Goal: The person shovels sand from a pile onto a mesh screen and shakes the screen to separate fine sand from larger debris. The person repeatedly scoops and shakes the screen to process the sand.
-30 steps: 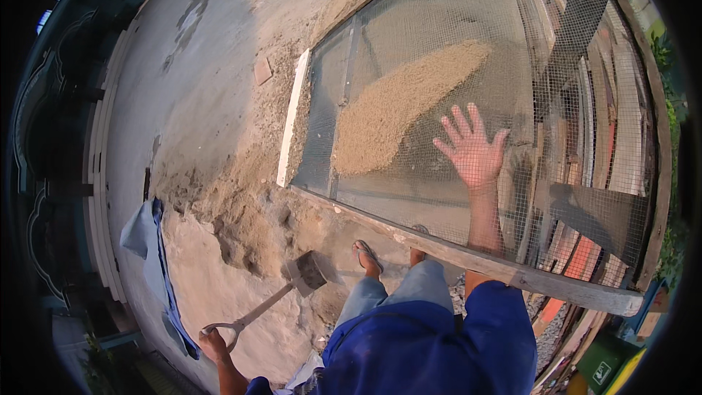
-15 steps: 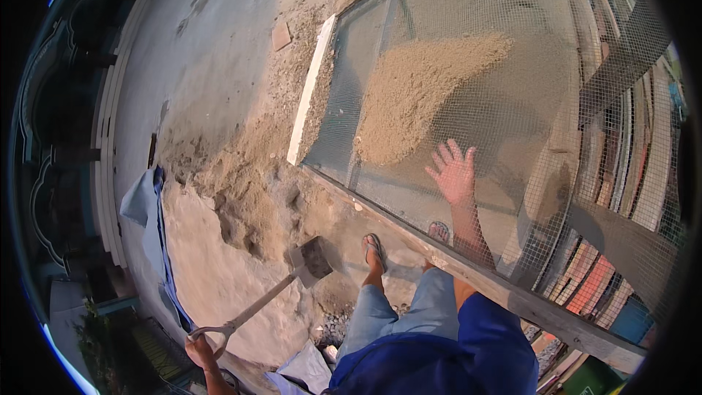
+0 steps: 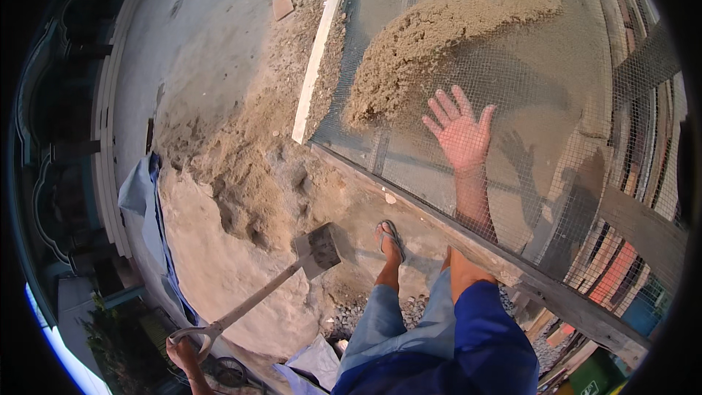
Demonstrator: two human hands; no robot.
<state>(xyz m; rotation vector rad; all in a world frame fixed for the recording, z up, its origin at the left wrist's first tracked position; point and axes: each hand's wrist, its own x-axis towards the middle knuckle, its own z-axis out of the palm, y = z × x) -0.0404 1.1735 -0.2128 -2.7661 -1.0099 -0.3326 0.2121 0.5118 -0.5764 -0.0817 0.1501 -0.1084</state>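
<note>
Mesh (image 3: 428,168) overlies splayed right hand (image 3: 466,140) (palm-up).

**Hidden or cut off, head view**

Mesh screen (image 3: 420,161) runs past top edge; far end unseen. Wooden beam (image 3: 578,312) covers a stretch of right forearm (image 3: 474,201). Right hand (image 3: 466,143) seen through mesh; contact with it can't be told. Left hand (image 3: 183,353) hides part of the shovel (image 3: 256,298) grip. Lower edge cuts green bin (image 3: 585,377). Planks (image 3: 647,230) vanish into dark rim. Wheel-like shape (image 3: 230,373), lower left: too dim to name.
</note>
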